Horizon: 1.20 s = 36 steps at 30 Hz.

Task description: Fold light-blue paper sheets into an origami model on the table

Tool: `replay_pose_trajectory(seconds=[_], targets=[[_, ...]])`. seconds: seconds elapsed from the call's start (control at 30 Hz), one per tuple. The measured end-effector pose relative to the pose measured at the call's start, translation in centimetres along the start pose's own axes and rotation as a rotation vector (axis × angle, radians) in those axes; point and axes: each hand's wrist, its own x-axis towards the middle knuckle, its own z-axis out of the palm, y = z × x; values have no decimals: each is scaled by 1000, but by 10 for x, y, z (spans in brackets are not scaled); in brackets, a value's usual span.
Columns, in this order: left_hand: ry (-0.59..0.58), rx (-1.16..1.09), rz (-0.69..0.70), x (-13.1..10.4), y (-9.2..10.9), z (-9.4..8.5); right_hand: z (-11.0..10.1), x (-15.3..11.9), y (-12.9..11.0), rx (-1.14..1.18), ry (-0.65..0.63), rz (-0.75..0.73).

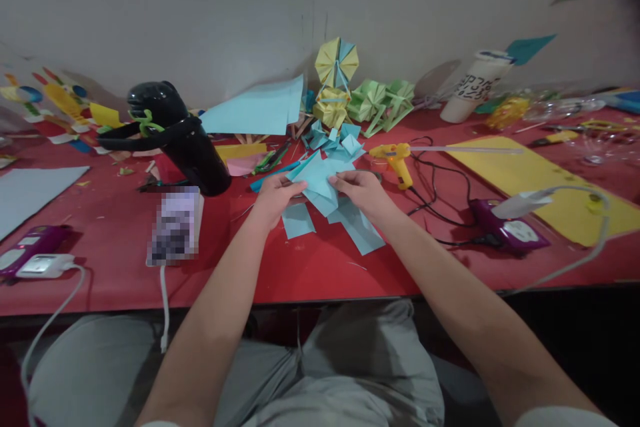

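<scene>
A light blue sheet of origami paper (320,180), creased and partly folded, is held up between both my hands above the red table. My left hand (276,197) pinches its left edge between thumb and fingers. On the opposite edge, my right hand (359,188) grips it in the same way. Beneath it lie a small blue paper square (299,221) and a larger blue paper piece (363,230). Folded blue paper pieces (345,143) are heaped just behind the held sheet.
A yellow glue gun (397,161) lies to the right, its black cord running to a purple power strip (510,230). At left stand a black bottle (183,140) and a boxy item (175,225). Behind are folded paper models (337,63), blue sheets (255,110) and a white cup (473,87).
</scene>
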Motion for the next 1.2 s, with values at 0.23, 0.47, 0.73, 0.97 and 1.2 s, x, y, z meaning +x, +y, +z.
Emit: replay_pose_trajectory(seconds=[0.23,0.47,0.73,0.97,1.2], targets=[[30,-33,16,3,-1,-1,0,0,-4,51,-17,-3],[6,-37,22,4,0,-4,-2,-4,-9,2,-28,-55],[41,18,105,1,0,-4,-3,-4,-10,-13,3,-183],[-40,224,346,3,-2,-5,-6,-5,-10,-11,23,-100],[-27,247,315,-1,-1,-4,-4,-5,-13,72,-29,-120]])
